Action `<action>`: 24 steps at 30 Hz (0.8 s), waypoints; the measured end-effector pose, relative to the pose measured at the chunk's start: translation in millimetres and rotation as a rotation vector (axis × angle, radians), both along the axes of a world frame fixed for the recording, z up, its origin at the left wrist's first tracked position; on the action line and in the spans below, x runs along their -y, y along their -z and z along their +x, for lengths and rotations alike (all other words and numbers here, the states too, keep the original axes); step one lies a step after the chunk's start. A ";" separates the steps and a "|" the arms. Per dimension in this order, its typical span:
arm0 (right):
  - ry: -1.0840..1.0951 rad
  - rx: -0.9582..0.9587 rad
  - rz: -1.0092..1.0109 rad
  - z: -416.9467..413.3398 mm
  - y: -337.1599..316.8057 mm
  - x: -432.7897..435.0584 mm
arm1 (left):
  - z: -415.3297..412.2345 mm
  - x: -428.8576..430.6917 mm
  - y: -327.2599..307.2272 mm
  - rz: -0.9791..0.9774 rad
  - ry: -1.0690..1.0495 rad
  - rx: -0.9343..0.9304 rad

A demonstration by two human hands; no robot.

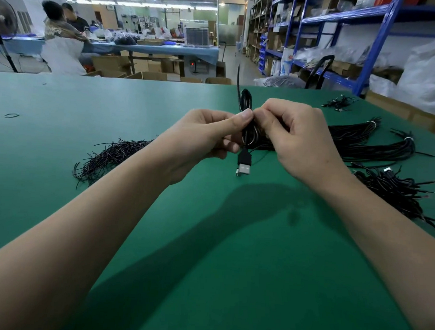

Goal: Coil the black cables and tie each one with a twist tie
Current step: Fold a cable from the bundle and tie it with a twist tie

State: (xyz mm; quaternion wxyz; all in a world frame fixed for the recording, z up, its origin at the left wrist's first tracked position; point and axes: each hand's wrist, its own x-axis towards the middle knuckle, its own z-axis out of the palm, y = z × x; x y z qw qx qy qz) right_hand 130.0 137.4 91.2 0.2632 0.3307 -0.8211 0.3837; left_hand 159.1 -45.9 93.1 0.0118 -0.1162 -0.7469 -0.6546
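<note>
A coiled black cable (246,98) is held upright above the green table (208,239), its silver USB plug (243,169) hanging below the hands. My left hand (212,134) grips the coil's middle, thumb pressed at the front. My right hand (294,140) pinches at the same spot, fingertips meeting the left thumb. A thin black strand, likely a twist tie (238,86), sticks up beside the coil. The wrap point itself is hidden by my fingers.
A heap of black twist ties (109,155) lies at the left. Bundles of uncoiled black cables (377,142) lie at the right, with a tangled cable pile (394,190) nearer. A rubber band (11,115) lies far left. Shelves and seated people stand beyond the table.
</note>
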 end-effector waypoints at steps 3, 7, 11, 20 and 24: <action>-0.074 0.236 -0.148 -5.5 -1.8 0.1 | 0.7 -2.4 0.6 0.022 -0.123 -0.180; -0.249 0.663 -0.341 -6.9 1.4 2.7 | -0.1 3.6 3.2 -0.498 -0.330 -0.667; -0.335 0.873 -0.377 -5.4 1.3 3.5 | 0.2 6.1 5.2 -0.731 -0.430 -0.880; -0.138 0.424 -0.160 1.8 0.1 9.3 | -6.4 12.4 4.2 -0.691 -0.410 -0.780; -0.062 0.168 -0.071 5.2 0.0 6.2 | -6.8 8.8 3.4 -0.417 -0.214 -0.486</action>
